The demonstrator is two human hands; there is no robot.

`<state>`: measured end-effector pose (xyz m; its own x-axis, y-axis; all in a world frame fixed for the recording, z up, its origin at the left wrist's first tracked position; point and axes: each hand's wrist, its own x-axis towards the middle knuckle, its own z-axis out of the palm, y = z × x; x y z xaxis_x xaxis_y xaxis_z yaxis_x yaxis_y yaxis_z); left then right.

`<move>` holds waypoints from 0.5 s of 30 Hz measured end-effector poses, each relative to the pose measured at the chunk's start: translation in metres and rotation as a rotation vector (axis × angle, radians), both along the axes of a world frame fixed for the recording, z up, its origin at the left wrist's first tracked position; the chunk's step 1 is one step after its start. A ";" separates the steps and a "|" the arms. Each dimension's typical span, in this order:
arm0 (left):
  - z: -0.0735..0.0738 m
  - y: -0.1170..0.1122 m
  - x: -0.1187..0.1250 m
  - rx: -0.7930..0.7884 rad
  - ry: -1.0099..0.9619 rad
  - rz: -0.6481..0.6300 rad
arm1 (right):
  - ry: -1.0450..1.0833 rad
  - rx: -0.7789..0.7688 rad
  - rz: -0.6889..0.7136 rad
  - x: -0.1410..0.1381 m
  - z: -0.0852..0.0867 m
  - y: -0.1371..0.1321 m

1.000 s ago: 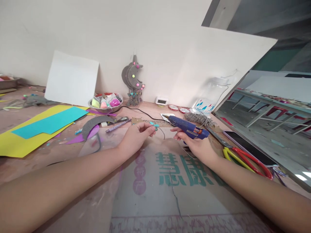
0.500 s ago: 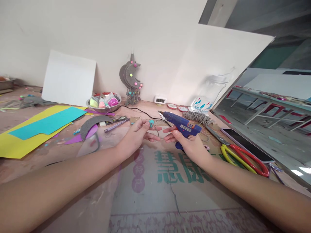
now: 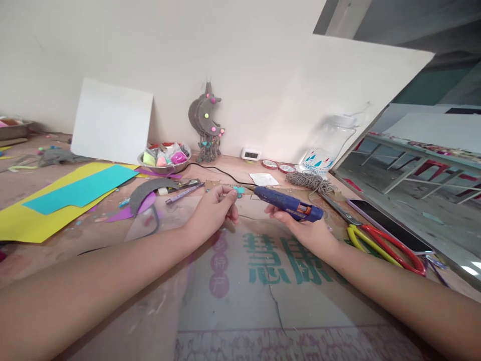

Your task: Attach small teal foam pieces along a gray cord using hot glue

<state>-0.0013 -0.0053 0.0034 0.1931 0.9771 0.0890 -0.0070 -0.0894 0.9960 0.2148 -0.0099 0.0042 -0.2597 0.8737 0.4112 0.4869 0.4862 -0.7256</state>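
Observation:
Between the pinched thumb and fingers of my left hand (image 3: 218, 206) is a small turquoise foam piece (image 3: 238, 191). My right hand (image 3: 308, 228) is wrapped round a blue glue gun (image 3: 288, 201), whose nozzle points left toward the turquoise piece with a gap between them. The fingers on the gun's handle are partly hidden. Both hands hover over a plastic-covered sheet with green and purple printing (image 3: 233, 301). Left of my left hand lie a grey felt crescent (image 3: 150, 188), a purple foam piece (image 3: 145, 204) and a pen (image 3: 185, 193).
Large scissors (image 3: 391, 248) and a phone (image 3: 389, 225) lie at the right, near grey yarn (image 3: 310, 181) and a clear jug (image 3: 326, 143). A bowl of coloured packets (image 3: 165, 159) and a grey moon ornament (image 3: 206, 115) stand behind. Yellow (image 3: 33, 220) and turquoise sheets (image 3: 82, 188) lie left.
The glue gun has turned from tilted up to more level, its nozzle lower. My right fingers have drawn back from my left hand, whose fingers have curled in. A white paper behind the gun is now visible.

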 end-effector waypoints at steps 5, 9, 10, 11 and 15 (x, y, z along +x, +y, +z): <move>0.000 0.001 -0.001 0.019 0.002 0.038 | -0.042 -0.014 -0.055 -0.001 -0.002 0.002; -0.001 0.001 -0.001 0.040 0.005 0.044 | -0.054 0.002 -0.137 -0.003 -0.003 0.001; -0.001 0.001 -0.001 0.043 0.006 0.044 | -0.051 0.000 -0.145 -0.003 -0.003 0.001; -0.001 0.001 -0.001 0.045 0.007 0.043 | -0.047 0.001 -0.154 -0.003 -0.002 0.001; -0.003 0.001 -0.002 0.053 0.000 0.028 | -0.073 0.008 -0.168 -0.004 -0.003 0.000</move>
